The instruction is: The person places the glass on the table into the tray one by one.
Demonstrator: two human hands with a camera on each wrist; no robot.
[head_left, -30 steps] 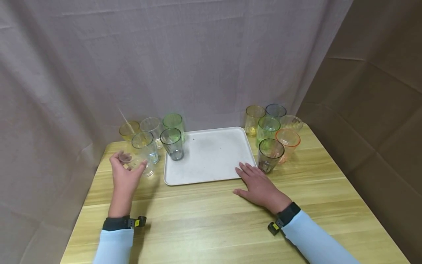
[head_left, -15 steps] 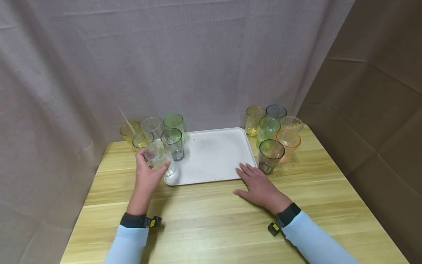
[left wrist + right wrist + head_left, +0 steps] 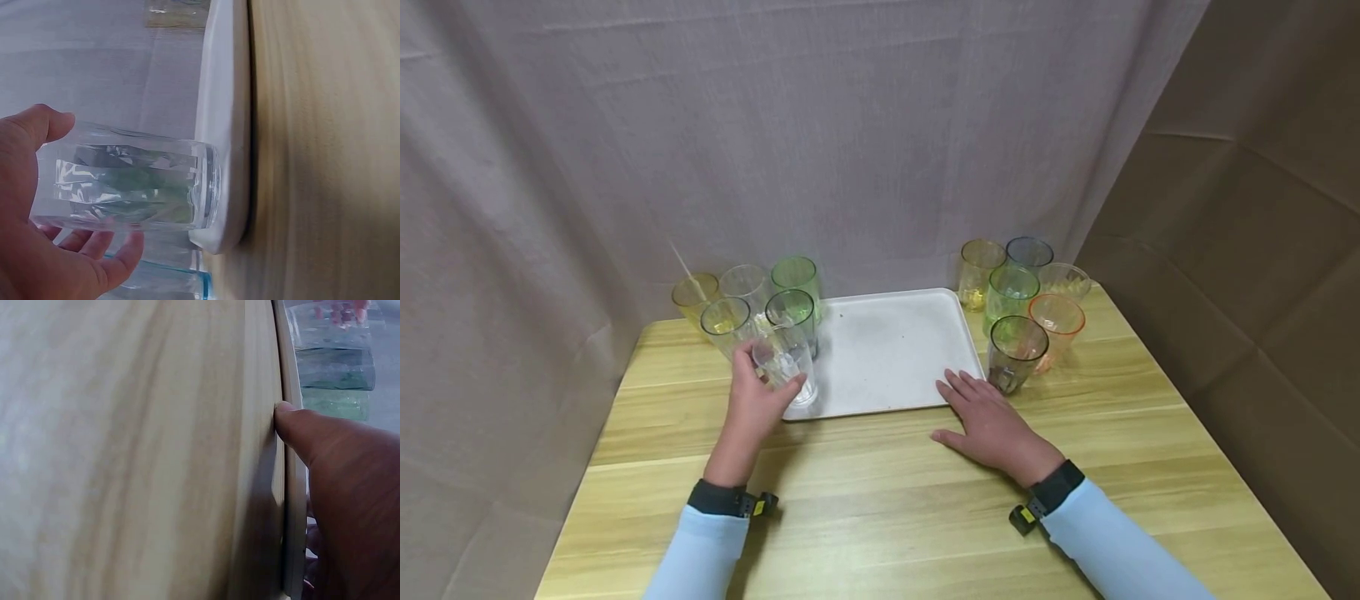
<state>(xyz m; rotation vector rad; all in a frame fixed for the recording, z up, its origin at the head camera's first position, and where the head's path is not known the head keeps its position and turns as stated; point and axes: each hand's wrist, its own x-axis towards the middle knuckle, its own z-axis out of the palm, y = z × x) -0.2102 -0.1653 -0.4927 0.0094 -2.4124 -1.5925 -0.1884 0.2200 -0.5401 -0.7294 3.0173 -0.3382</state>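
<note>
My left hand (image 3: 756,407) grips a clear drinking glass (image 3: 131,181) round its side, thumb on one side and fingers on the other. The glass stands upright over the front left corner of the white tray (image 3: 887,358), its base right at the tray surface in the left wrist view. Just behind it is a smoky grey glass (image 3: 805,321) on the tray's left part, partly covered by the clear one. My right hand (image 3: 992,429) lies with relaxed, spread fingers at the tray's front right corner, fingertips on the rim, beside a dark grey glass (image 3: 1017,354).
Left of the tray are a yellow glass (image 3: 692,293) with a thin stick-like streak above it, a blue-rimmed glass (image 3: 724,321), another clear glass (image 3: 745,283) and a green glass (image 3: 794,275). Several coloured glasses, including an orange-rimmed one (image 3: 1057,321), cluster right of the tray. Curtains hang behind.
My left hand has carried the clear glass rightward from the table at the left to the tray's front left corner. The right hand has stayed in place.
</note>
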